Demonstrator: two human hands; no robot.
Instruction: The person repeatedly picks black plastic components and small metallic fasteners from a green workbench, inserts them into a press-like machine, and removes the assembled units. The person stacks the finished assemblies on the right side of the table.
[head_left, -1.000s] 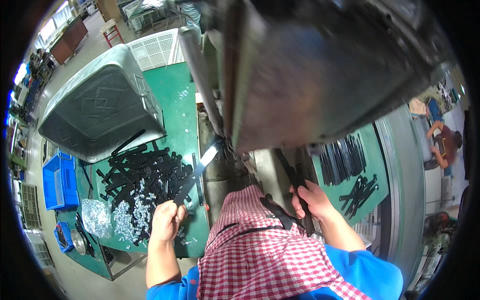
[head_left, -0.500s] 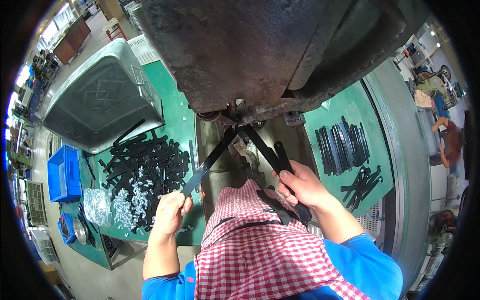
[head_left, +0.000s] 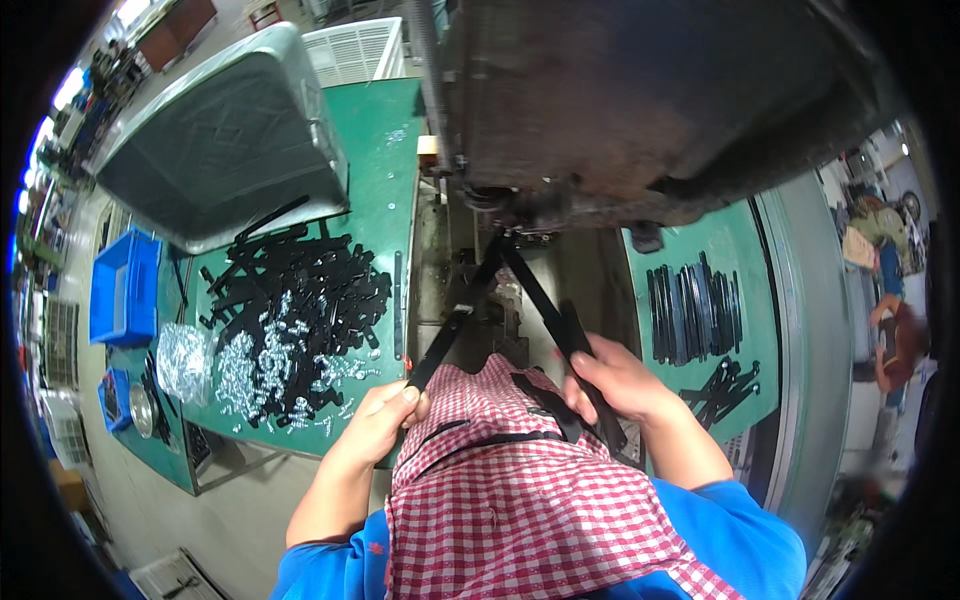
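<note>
My left hand is closed on the near end of a flat black metal bar, which slants away toward the machine. In my right hand is another black metal bar, with what looks like a second one overlapping it along the palm. The far ends of the two slanting bars meet in a narrow V just under the dark machine head. Whether they are joined there is too dark to tell. The near ends lie close to my checked apron.
A heap of black bars and small silver fasteners covers the left green table, with a tilted grey bin behind. Blue bins stand farther left. Lined-up bars lie on the right table. A person works at far right.
The view has shifted. My left hand has come right, toward the apron, with its bar, so the V is narrower. My right hand keeps its grip and sits slightly lower.
</note>
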